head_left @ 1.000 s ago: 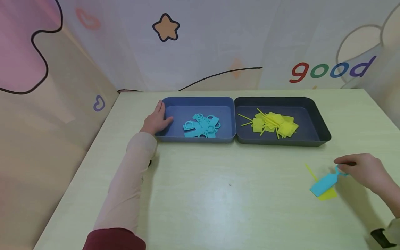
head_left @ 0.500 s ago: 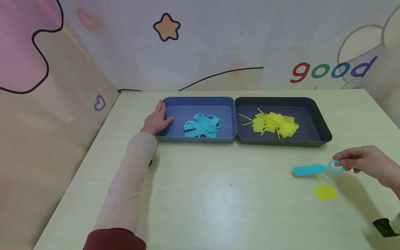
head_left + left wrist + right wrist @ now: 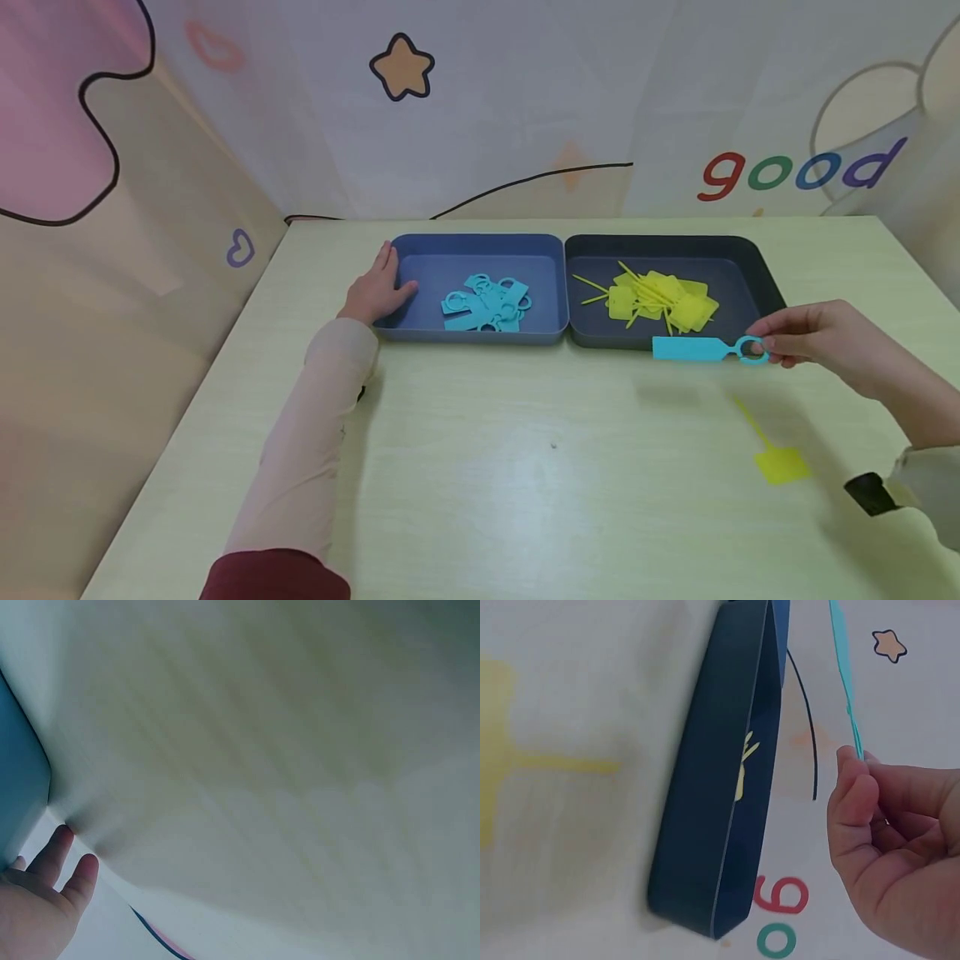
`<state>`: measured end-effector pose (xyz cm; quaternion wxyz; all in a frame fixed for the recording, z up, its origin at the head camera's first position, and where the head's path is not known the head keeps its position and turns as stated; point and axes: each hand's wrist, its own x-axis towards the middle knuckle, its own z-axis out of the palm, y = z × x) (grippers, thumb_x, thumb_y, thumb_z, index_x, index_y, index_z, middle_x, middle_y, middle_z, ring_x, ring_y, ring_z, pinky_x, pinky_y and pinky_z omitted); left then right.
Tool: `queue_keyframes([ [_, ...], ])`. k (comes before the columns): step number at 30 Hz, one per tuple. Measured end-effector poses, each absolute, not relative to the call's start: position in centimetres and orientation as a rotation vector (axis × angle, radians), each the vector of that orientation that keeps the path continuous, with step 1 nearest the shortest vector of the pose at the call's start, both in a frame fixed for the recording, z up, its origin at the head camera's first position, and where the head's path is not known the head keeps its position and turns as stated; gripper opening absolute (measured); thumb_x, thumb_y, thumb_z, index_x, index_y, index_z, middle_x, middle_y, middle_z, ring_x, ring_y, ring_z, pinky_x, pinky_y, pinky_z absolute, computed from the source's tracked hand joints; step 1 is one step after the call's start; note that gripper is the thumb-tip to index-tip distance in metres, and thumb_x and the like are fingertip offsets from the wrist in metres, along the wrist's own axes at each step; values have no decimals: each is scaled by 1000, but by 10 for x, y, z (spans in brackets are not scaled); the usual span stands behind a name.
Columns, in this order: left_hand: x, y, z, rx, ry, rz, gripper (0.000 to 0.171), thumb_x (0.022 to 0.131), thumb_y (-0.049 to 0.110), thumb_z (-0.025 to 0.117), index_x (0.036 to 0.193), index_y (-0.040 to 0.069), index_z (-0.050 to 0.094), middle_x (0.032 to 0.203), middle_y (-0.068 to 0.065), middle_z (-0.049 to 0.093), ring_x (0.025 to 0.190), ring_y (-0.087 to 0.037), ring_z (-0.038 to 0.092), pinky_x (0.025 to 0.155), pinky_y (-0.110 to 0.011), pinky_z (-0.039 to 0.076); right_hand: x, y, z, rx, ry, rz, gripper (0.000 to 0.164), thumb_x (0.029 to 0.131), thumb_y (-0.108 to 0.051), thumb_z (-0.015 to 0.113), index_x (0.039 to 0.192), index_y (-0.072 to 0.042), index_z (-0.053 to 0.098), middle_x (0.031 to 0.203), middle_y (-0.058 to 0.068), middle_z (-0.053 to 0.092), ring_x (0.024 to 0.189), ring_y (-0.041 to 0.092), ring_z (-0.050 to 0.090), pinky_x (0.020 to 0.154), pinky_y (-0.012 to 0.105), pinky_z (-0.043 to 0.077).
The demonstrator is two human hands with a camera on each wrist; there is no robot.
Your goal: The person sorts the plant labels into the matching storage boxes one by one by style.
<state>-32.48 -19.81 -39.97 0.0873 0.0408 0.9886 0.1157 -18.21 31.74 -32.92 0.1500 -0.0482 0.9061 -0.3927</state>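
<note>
My right hand (image 3: 836, 342) pinches the ring end of a light-blue plastic ring tag (image 3: 688, 349) between thumb and fingers. The tag hangs level in front of the dark tray (image 3: 742, 292), above the table; the right wrist view shows it edge-on. My left hand (image 3: 371, 293) rests on the left wall of the blue tray (image 3: 420, 254), thumb over the inner side, other fingers straight along the outside. Several matching light-blue tags (image 3: 491, 304) lie piled in the blue tray. A heap of yellow plastic tags (image 3: 663, 298) with thin stems lies in the dark tray.
A single yellow tag (image 3: 782, 465) with a thin stem lies on the pale table (image 3: 525, 500), below the right hand. The two trays stand side by side near the table's back edge. A printed cloth wall (image 3: 510, 100) rises behind them.
My right hand has lifted the light-blue tag off the yellow one and carried it up and left toward the dark tray, turning it level. My left hand has stayed on the blue tray.
</note>
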Motion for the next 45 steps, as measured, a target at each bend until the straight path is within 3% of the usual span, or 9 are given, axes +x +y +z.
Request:
queue_keyframes([
  [15,-325,-198,-399,107,2939,343,77,90,44,38,142,5,-3,149,-8,-11,131,-36,23,100,-50,29,-229,255,-314,-117,2504,-1354,36,88,-16,53,115,8,50,82,-9,62,71,11,56,68,19,49],
  [26,-327,-198,-401,112,2942,325,78,90,46,38,142,5,-3,149,-8,-11,131,-35,25,98,-49,32,-254,202,-326,-41,2250,-1709,29,86,-11,55,109,7,53,75,-3,63,62,9,58,64,18,50],
  [37,-329,-199,-402,119,2940,317,78,90,46,37,142,5,-3,149,-8,-12,132,-34,23,99,-48,31,-274,150,-345,2,2153,-1836,33,85,-2,53,112,16,48,67,0,62,55,9,56,60,19,50],
  [45,-331,-200,-404,117,2944,327,79,89,47,38,142,5,-3,149,-7,-12,132,-33,22,100,-48,31,-282,112,-359,103,2167,-1856,29,85,-2,54,111,11,53,76,5,59,54,8,55,56,16,48],
])
